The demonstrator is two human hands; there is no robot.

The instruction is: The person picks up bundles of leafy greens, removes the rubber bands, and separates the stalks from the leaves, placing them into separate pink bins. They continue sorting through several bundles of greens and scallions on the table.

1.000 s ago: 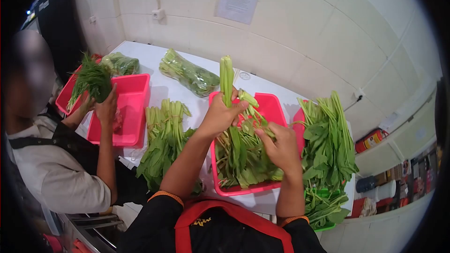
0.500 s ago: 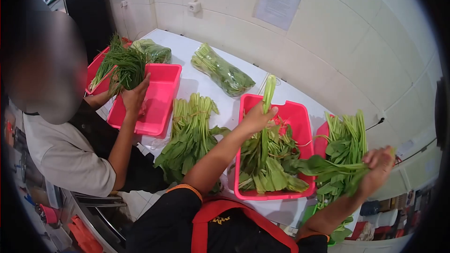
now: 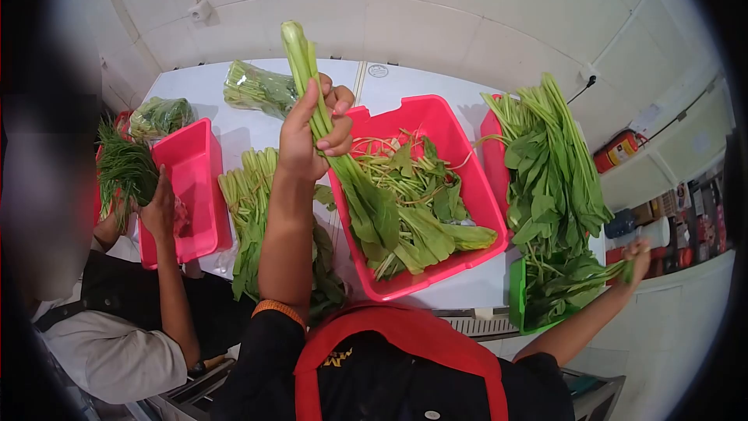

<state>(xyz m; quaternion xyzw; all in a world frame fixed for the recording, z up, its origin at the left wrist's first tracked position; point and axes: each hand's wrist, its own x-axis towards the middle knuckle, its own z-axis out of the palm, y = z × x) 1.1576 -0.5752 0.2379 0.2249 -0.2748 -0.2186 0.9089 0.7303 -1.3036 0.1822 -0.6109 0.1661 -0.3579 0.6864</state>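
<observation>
My left hand (image 3: 313, 129) is raised and grips a bunch of leafy greens (image 3: 366, 203) by the stalks, the leaves hanging down over a pink tub (image 3: 467, 179) filled with loose greens. My right hand (image 3: 637, 253) is stretched far right, low beside the table, closed on a few green stems above a green tray (image 3: 520, 296) of greens. A big pile of greens (image 3: 549, 164) lies to the right of the tub.
A person at the left holds thin green stalks (image 3: 125, 168) next to another pink tub (image 3: 191, 187). More greens (image 3: 253, 210) lie between the tubs; two bagged bunches (image 3: 257, 87) sit on the white table (image 3: 421, 82) at the back. Tiled wall behind.
My left hand lifted its bunch higher above the tub. My right hand carried the stems further right and lower, to the green tray. The view has swung to the right.
</observation>
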